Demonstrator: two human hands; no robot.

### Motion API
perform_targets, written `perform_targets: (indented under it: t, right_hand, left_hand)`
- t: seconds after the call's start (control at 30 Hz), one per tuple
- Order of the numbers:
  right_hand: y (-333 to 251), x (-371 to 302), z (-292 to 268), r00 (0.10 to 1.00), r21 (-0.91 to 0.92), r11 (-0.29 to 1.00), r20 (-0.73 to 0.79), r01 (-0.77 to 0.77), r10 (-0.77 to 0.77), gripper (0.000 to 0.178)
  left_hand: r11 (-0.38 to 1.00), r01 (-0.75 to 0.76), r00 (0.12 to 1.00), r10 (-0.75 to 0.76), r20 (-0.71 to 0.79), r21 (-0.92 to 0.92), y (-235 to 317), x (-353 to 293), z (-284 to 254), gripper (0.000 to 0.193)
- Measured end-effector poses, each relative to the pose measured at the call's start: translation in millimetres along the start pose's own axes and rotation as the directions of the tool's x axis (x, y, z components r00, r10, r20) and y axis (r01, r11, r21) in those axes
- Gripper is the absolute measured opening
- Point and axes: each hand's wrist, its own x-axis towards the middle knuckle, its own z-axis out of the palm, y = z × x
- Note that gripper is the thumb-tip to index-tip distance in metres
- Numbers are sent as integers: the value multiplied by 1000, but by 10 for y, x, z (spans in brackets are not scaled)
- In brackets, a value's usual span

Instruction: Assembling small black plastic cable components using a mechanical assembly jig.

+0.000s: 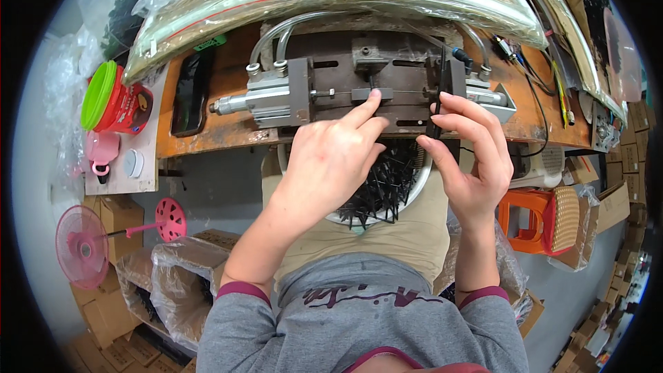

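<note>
My right hand [476, 155] pinches a thin black strip [438, 112] between thumb and fingers. The strip stands nearly lengthwise away from me, by the right end of a metal fixture [338, 112]. My left hand [328, 159] reaches over the fixture's near edge, index fingertip on a small dark block [382, 94] at its middle. The other left fingers are loosely bent, with nothing visible in them. Air cylinders sit at both ends, the left cylinder [269, 101] and the right cylinder [487, 96]. Below my hands, a white tub [416, 197] holds many thin black pieces [380, 190].
On the wooden bench [231, 124] lie a black phone [190, 100] and, at right, cables [535, 72]. Plastic-wrapped material [331, 0] spans the back. A red tub [131, 107] stands left. An orange stool [528, 217], a pink fan [83, 245] and plastic-lined boxes [176, 283] surround me.
</note>
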Motion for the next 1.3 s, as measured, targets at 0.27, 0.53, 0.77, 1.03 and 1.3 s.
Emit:
perform_targets:
  t: [0.27,0.53,0.77,1.03,1.3]
  right_hand:
    - [-17,-76,128,976,-57,998,215,26,-13,23]
    - [12,-127,384,912,-212,964,405,160,-63,24]
    - [67,-48,452,916,-265,946,394,188,-72,28]
    - [15,-15,401,905,-216,969,425,122,-19,29]
    - [-35,190,243,955,102,971,228,-215,188,29]
  left_hand:
    - [995,-93,906,99,-412,33,-224,890,-714,21]
    - [952,-75,954,155,-258,295,-798,1770,-635,23]
    - [937,-77,997,78,10,341,-875,2047,-471,27]
    - [975,-38,976,-11,218,220,-914,2163,-687,26]
    - [910,-368,888,404,-218,189,-864,1873,-845,15]
